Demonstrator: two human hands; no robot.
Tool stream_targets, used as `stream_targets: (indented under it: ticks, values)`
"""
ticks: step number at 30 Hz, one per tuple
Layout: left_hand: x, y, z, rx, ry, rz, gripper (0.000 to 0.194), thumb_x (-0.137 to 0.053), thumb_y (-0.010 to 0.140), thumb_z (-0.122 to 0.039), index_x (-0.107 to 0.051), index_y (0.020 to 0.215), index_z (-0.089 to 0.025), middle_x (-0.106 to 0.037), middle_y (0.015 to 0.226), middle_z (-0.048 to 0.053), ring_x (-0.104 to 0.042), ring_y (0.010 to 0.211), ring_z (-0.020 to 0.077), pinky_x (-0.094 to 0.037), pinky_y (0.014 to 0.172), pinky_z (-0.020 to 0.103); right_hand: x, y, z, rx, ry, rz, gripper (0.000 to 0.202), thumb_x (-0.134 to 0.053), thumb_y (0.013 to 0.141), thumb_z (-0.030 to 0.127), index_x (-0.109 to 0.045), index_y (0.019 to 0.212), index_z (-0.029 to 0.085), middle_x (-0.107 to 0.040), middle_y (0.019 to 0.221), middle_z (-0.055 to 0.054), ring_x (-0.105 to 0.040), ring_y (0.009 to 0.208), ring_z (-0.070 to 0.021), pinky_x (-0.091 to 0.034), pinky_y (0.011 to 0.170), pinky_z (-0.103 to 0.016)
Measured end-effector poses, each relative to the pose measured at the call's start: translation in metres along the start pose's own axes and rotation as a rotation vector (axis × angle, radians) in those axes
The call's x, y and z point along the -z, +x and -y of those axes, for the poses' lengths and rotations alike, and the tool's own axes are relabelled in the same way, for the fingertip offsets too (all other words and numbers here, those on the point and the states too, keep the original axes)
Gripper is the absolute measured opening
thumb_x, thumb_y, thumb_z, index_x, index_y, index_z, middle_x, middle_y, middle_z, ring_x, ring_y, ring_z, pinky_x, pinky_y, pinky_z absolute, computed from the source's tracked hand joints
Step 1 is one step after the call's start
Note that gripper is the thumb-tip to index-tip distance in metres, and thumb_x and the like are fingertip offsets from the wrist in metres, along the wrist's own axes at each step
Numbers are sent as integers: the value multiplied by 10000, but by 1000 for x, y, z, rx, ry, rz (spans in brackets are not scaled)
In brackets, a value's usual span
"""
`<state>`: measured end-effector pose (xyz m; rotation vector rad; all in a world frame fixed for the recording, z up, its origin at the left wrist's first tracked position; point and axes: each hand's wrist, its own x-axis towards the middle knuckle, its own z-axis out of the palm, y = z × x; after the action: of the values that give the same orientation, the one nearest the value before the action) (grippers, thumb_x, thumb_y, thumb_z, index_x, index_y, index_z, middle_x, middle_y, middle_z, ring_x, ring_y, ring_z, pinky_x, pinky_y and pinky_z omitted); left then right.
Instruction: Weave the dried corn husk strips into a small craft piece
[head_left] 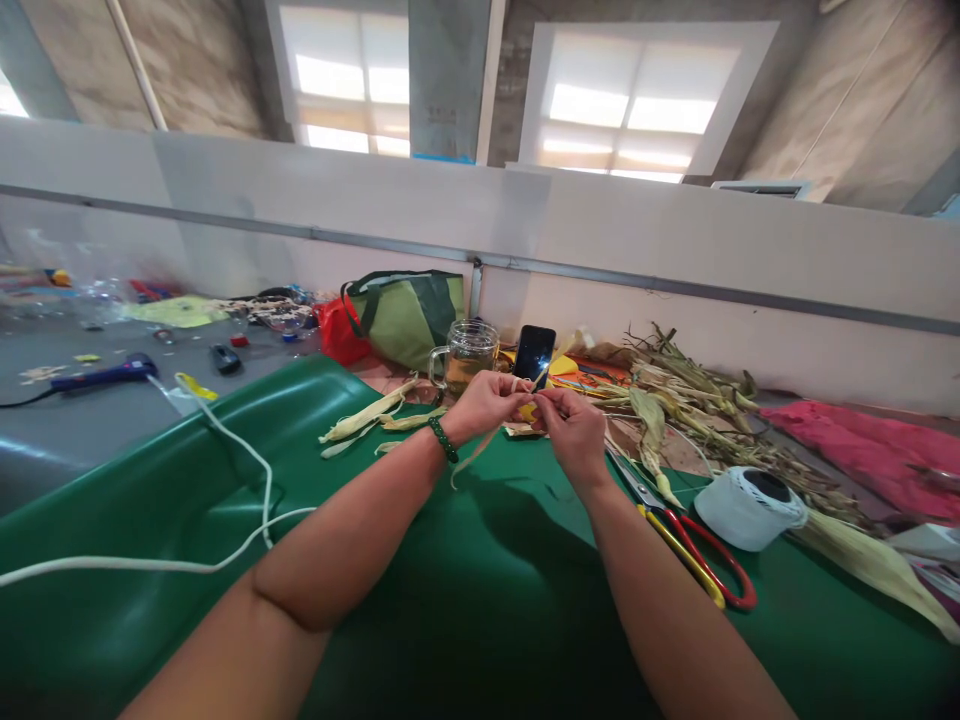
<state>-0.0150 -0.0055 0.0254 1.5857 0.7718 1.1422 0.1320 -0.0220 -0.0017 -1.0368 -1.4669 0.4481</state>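
One pair of scissors (673, 543) lies beside our right forearm (645, 565) on the green sheet (465, 610). Farther, our left hand (487, 405) and right hand (576, 432) hold one thin pale strip (478, 455), narrowly pinched, above it. Behind them we see a glass mug (471, 365), then a green bag (409, 312).

Mat (450, 610) on table (37, 440); left hand (491, 402) and right hand (574, 430) above mat, strip (474, 461) between them. Phone (533, 350) behind hands, mug (471, 368) left of phone, bag (409, 315) behind mug, to its left. Husks (367, 416) left of left hand. Scissors (679, 540) right of right hand, spool (742, 515) just right of scissors, stalks (694, 385) behind spool. Cable (142, 565) across mat's left side; corded tool (105, 374) on table, left of mat.
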Motion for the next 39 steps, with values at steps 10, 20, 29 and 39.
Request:
stream_targets:
  ticks: [10, 20, 29, 39]
  values:
    - [-2, -3, -1, -10, 29, -1, 350, -791, 632, -391, -631, 683, -83, -620, 614, 9, -565, 585, 86, -453, 558, 179, 0, 4, -2, -170, 213, 59, 475, -694, 646, 594, -634, 824, 158, -672, 561, -18, -605, 427, -160, -518, 448, -296]
    - [5, -1, -8, 141, -13, -83, 138, -730, 627, -142, -629, 682, -67, -599, 578, -9, -518, 505, 52, -406, 512, 157, 3, -3, 1, 629, -446, -33, 194, -545, 882, 266, -659, 736, 208, -642, 737, -52, -580, 766, -189, -482, 724, -322]
    - [8, 0, -2, 151, 37, -6, 65, -623, 572, -83, -591, 515, -77, -557, 514, -21, -435, 497, 40, -322, 486, 163, -21, -17, 1, 954, -799, 212, 232, -463, 907, 122, -680, 864, 192, -612, 837, -82, -534, 838, -198, -442, 769, -306]
    - [12, 0, -6, 178, -109, -26, 196, -766, 593, -144, -578, 598, -85, -607, 550, -8, -564, 522, 56, -445, 555, 170, 5, -6, -2, 651, -766, 35, 242, -498, 919, 281, -680, 782, 198, -632, 695, -49, -536, 651, -165, -314, 573, -286]
